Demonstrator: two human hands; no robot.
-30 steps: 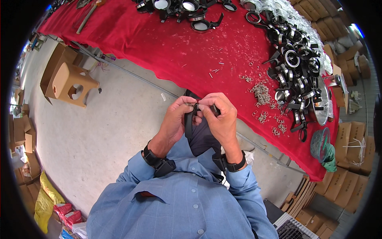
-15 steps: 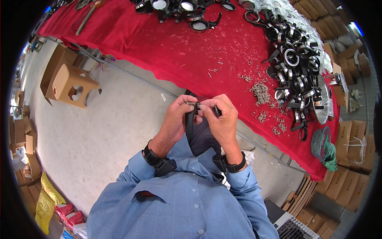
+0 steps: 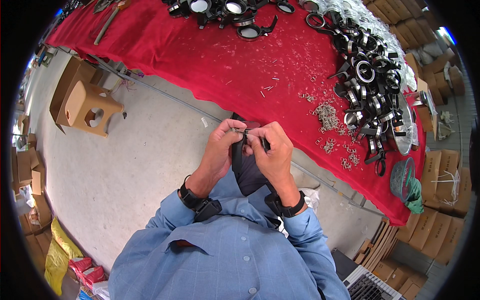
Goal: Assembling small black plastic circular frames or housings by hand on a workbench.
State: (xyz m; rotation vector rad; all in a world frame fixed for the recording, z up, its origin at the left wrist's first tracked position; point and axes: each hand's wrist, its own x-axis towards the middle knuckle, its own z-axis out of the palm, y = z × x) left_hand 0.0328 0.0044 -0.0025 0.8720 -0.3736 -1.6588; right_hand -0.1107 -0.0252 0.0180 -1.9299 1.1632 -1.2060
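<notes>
Just off the table's near edge, both hands meet in front of me over a black part with a long flat handle (image 3: 237,159). My left hand (image 3: 218,147) grips it, the handle hanging below the fingers. My right hand (image 3: 275,152) pinches at its upper end, thumb and forefinger close to the left fingertips. What lies between those fingertips is too small to tell. The part's far side is mostly hidden by the fingers. Small wire clips (image 3: 327,116) lie in a loose pile to the right of my hands.
A red cloth (image 3: 220,65) covers the table. Black and silver rings with handles (image 3: 367,72) are heaped at right, more (image 3: 235,7) at the far edge. Small metal pins (image 3: 267,89) lie mid-table. A mesh basket (image 3: 401,177) sits at the right corner; a tan stool (image 3: 95,107) stands left.
My right hand has shifted slightly left, closer to the left fingertips. My left hand has barely moved and keeps its grip on the black part.
</notes>
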